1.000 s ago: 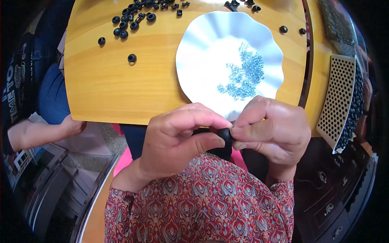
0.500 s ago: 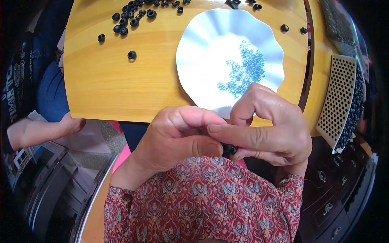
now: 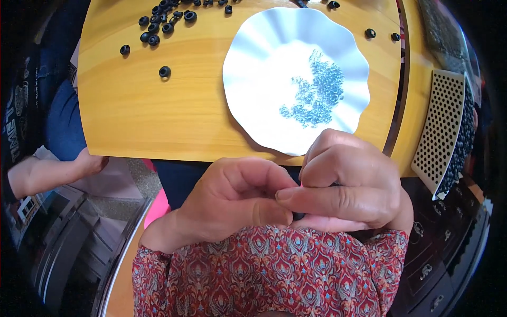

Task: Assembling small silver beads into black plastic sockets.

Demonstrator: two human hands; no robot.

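My left hand [image 3: 232,195] and my right hand [image 3: 354,185] meet in front of my body, just below the table's near edge. Between their fingertips is a small black round part [image 3: 298,216], mostly covered by the thumbs. The left fingers curl round it, while the right thumb and fingers pinch from the other side. Whether the right hand grips a second small piece is hidden. Beyond the hands lies a white plate with a wavy rim [image 3: 245,58], holding a spread of tiny shiny metal pieces [image 3: 325,87], too small to name.
Loose black round parts [image 3: 168,27] cluster at the table's far left, with one [image 3: 165,72] nearer. Two more lie at the far right. A perforated basket [image 3: 441,124] full of small black pieces stands at right. Another person's arm [image 3: 53,171] rests by the left table edge.
Both hands have come slightly nearer to my body, and the black part is now more covered by the fingers. The table and plate appear shifted a little up and left.
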